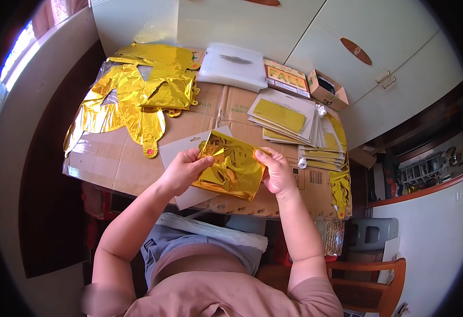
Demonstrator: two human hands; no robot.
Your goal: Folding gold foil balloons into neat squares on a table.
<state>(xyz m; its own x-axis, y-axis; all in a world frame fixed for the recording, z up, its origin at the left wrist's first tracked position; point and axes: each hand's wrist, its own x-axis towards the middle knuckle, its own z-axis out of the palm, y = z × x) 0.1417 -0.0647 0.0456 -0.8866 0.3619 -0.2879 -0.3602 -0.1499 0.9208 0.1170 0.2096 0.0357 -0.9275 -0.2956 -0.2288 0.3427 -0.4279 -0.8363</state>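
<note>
Over brown cardboard [207, 117] — pale cabinets [242, 24] beyond — left fingers [204, 162] and right fingers [263, 156] pinch gold foil [235, 174].

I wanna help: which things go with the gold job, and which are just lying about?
Likely job things: folded gold foil, in left hand and right hand; white card; gold foil pile; card stack.

Probably lying about: wooden chair; grey stool.

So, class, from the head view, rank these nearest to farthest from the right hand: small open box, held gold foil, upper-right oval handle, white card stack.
1. Held gold foil: in the right hand.
2. White card stack: just beyond.
3. Small open box: behind the stack, rightward.
4. Upper-right oval handle: on the cabinet.
</note>
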